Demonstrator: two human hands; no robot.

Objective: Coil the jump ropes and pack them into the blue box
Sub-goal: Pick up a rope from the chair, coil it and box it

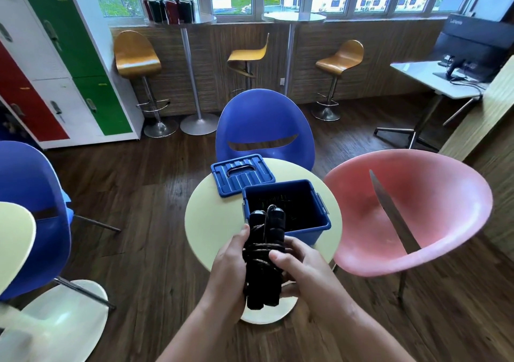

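**Over the near edge of the round bench (200,222), a wound jump rope (264,256) in both hands, at the open blue box (319,208)**

On the cream bench the blue box stands open, with its side latches hanging out. Its inside is dark. Something black with fine pale flecks lies at the bottom, but I cannot make out what it is. The box's lid (242,177) lies flat on the bench just beyond it on the left, handle side up, and its near corner is close to the box's far corner.

The jump rope is bundled up, with two black handles side by side and the cord lashed around their middle. Its long axis runs away from the person toward the box. The capped ends, where the cord comes out, point at the box and overlap its near rim from here. The blunt ends point back toward the person's body. The bundle is held in the air and rests on nothing.

The left hand (225,272) has its grip wrapped around the bundle's left side, thumb lying up along the handle. The right hand (303,272) has its grip on the right side, thumb pressed on the wound cord and fingers curled behind it.

A blue chair (264,127) stands behind the bench and a pink chair (403,217) to its right. The only writing I can read is "Lenovo" on the back of the monitor (472,47) at the far right. The small yellow labels on the lockers (55,55) are too small to read.
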